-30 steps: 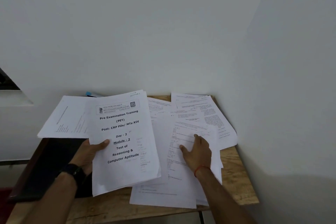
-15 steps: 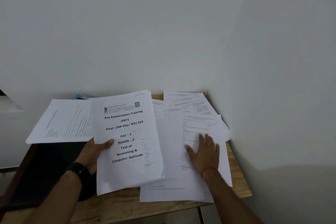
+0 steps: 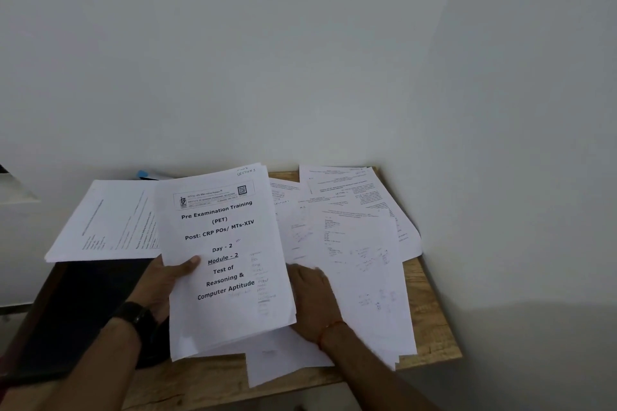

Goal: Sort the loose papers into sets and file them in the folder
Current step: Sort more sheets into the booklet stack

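1. Head view, change: the right hand [image 3: 314, 300] has slid left across the loose papers [image 3: 360, 260]. It was out in the middle of that spread and is now just beside the right edge of the held set [image 3: 227, 260].
2. Head view, change: the left hand [image 3: 160, 280] has not changed its grip. The held set is at the same tilt, cover page facing the camera.
3. Left hand: grips the held set at its left edge, thumb curled over the front near "Module - 2", other fingers hidden behind the sheets. There is a black watch [image 3: 137, 315] on the wrist.
4. Right hand: palm down, fingers fairly straight, lying on the loose papers. It is motion-blurred and I see no grip on anything. There is a red thread [image 3: 329, 329] on the wrist.
5. Held set: several sheets lifted off the wooden table [image 3: 430, 337], titled "Pre Examination Training (PET)", with handwritten notes at lower right.
6. Loose papers: fanned and overlapping on the right half of the table, up to the wall corner, with some hanging past the near edge.
7. Folder [image 3: 83, 310]: dark, flat on the left side of the table, partly under the left forearm. I cannot tell what it holds.
8. A separate paper pile [image 3: 107, 220] lies over the folder's far edge.
9. A small blue item [image 3: 143, 173] peeks out behind that pile.
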